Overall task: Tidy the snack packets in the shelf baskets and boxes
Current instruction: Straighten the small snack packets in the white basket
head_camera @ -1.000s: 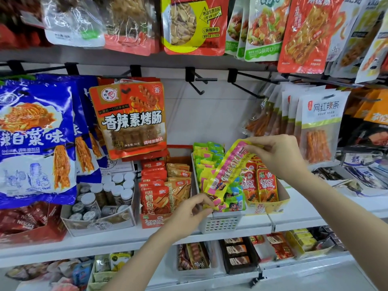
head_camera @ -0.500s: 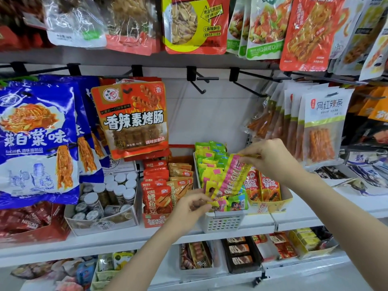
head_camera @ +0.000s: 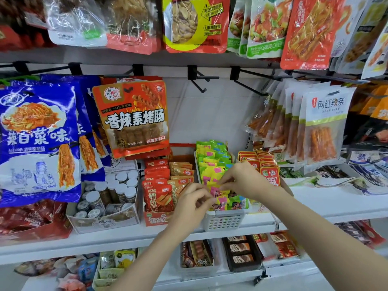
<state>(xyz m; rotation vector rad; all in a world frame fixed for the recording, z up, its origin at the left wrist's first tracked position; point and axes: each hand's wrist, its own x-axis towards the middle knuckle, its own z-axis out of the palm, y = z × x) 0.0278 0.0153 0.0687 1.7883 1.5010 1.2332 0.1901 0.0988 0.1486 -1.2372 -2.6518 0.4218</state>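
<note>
The strip of small pink-and-yellow foil snack packets (head_camera: 218, 195) now lies low at the front of the white perforated plastic basket (head_camera: 223, 221), its long axis running roughly front to back along the basket's length, its near end just above the front rim. Both my hands meet over that near end. My left hand (head_camera: 192, 203) comes in from the basket's left-front corner, fingers curled, pinching the nearest packet; my right hand (head_camera: 241, 181) reaches from the basket's right side, thumb and fingertips nipping the strip a little further back. The left is nearer the rim, so I judge it the one to tuck the end down while the right steadies. Half a second back the strip stood slanted, right hand holding its top end high above the basket; a second back, higher still. It has since been lowered flat among the rows of green and yellow packets (head_camera: 212, 158) behind. Left of the basket: red cardboard box of orange sachets (head_camera: 159, 194). Right of it: yellow box of red packets (head_camera: 269, 175).
</note>
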